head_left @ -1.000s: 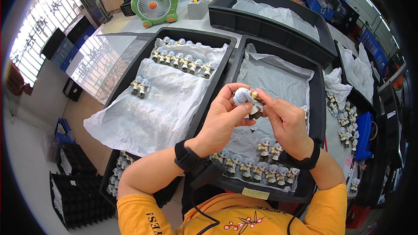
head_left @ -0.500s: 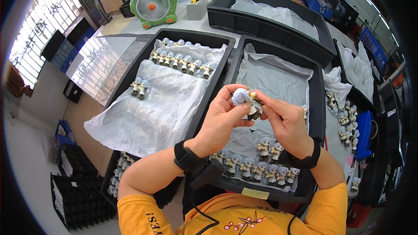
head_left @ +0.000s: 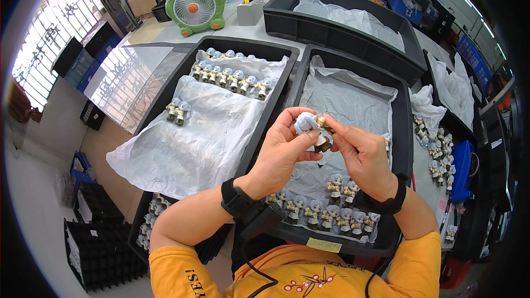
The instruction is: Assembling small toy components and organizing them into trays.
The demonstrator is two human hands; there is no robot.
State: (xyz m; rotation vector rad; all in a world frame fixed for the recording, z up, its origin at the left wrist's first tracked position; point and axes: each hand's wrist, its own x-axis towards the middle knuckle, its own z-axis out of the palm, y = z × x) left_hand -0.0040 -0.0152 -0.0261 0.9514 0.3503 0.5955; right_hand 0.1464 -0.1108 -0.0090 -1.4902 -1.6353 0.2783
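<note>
Above the right-hand black tray (head_left: 404,127), a small pale-haired figurine (head_left: 305,123) is held up between my hands. My left hand (head_left: 283,146) is closed around it, thumb across its front. My right hand (head_left: 361,154) pinches at the figurine's side by a small yellow part; whether the fingers hold a separate piece is hidden. Below my hands, a row of similar figurines (head_left: 313,213) lies on the tray's paper lining. In the left-hand black tray (head_left: 160,95), more figurines (head_left: 225,75) lie in rows at the far end, with a small group (head_left: 177,111) nearer.
A large black tray (head_left: 342,38) with crumpled paper stands at the back. The green fan (head_left: 194,6) and a grey tape dispenser (head_left: 250,11) sit behind the left tray. More figurines (head_left: 439,154) lie at the right beside a blue bin (head_left: 461,170). Black crates (head_left: 99,248) stand lower left.
Hardly anything differs. Both hands keep the figurine in nearly the same place.
</note>
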